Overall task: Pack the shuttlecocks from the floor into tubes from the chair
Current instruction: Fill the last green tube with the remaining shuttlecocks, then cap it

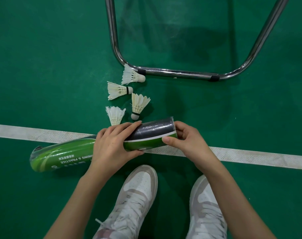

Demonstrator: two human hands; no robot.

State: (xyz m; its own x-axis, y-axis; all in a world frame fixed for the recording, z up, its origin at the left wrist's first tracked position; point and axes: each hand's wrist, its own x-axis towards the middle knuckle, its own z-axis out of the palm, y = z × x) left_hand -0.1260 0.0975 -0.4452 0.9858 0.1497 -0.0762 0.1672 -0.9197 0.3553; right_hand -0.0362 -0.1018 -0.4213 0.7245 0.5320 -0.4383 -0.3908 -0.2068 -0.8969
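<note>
1. I see a long green-and-black cardboard shuttlecock tube (pixel 102 147), wrapped in clear film, held roughly level above the white court line (pixel 250 156) on the green sports floor (pixel 43 66).
2. My left hand (pixel 112 144) wraps the tube's middle, fingers curled over the top.
3. My right hand (pixel 186 137) pinches the black end, thumb on the rim; whether that end is capped I cannot tell.
4. Four white feather shuttlecocks (pixel 117 90) lie on the floor just beyond the tube, close together.
5. The topmost one touches the chrome tubular chair frame (pixel 177 73).
6. Two white-and-grey sneakers (pixel 138 195) show below.
</note>
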